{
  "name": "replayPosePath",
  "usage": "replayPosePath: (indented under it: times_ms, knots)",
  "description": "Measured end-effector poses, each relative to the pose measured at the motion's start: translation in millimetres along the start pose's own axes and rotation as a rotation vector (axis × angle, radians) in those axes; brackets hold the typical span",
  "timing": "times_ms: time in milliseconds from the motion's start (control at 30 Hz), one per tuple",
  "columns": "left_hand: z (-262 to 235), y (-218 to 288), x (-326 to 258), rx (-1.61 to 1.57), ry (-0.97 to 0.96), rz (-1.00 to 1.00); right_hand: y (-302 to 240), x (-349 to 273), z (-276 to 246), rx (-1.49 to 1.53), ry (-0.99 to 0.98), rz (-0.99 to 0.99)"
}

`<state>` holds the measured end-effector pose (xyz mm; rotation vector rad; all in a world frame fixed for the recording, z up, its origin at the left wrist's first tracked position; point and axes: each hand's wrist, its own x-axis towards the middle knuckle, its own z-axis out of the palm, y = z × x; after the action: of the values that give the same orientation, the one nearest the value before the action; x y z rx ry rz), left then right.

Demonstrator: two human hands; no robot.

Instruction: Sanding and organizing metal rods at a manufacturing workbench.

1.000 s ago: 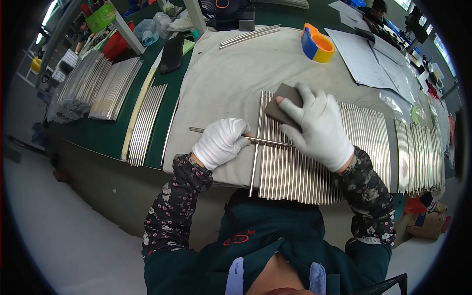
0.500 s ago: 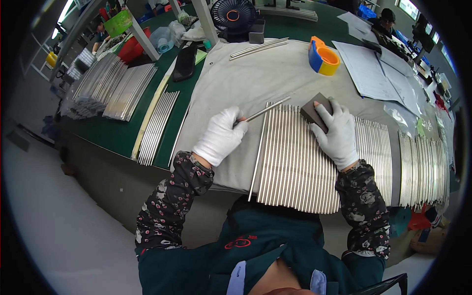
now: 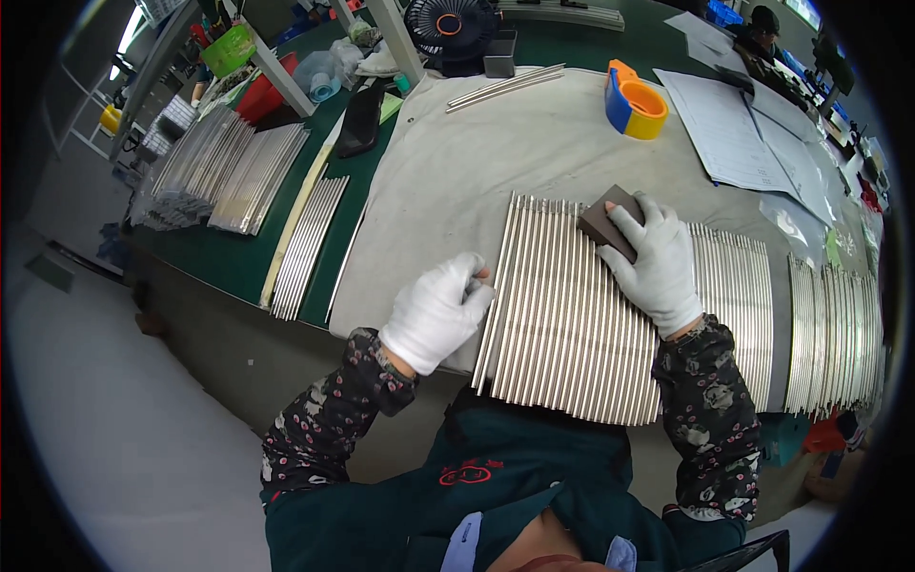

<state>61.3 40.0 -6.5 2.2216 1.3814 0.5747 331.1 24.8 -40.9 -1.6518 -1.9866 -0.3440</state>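
Note:
My left hand (image 3: 437, 315), in a white glove with bare fingertips showing, is closed in a pinch at the leftmost metal rod (image 3: 487, 329) of a row. That rod lies at a slight slant beside the others. The row of silvery rods (image 3: 572, 315) lies side by side on the grey cloth (image 3: 429, 181), lower ends over the near edge. My right hand (image 3: 658, 262), gloved the same way, grips a dark brown rectangular block (image 3: 602, 221) resting on the far ends of the rods. The block looks like a sanding block.
More rods (image 3: 732, 305) lie under and right of my right forearm, with another bundle (image 3: 834, 334) farther right. A tape dispenser (image 3: 637, 103), papers (image 3: 724, 124), loose rods (image 3: 505, 88), a fan (image 3: 448, 24) and a phone (image 3: 362, 121) stand around. Rod stacks (image 3: 257, 176) sit left.
My left hand has come down and slightly right, and the rod it held tilted in the air now lies at the row's left edge. The right hand stays on the block.

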Motion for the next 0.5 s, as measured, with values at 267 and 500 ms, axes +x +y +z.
replayPosePath:
  times_ms: [267,500]
  knots:
    - [4.5,-8.5,-79.1,0.312,-0.12,0.475,-2.3,0.4,-1.1,-0.011,-0.015,0.01]
    - [19.9,-16.0,-90.6,0.318,-0.141,0.436,-1.1,-0.6,-0.1,-0.035,-0.018,0.018]
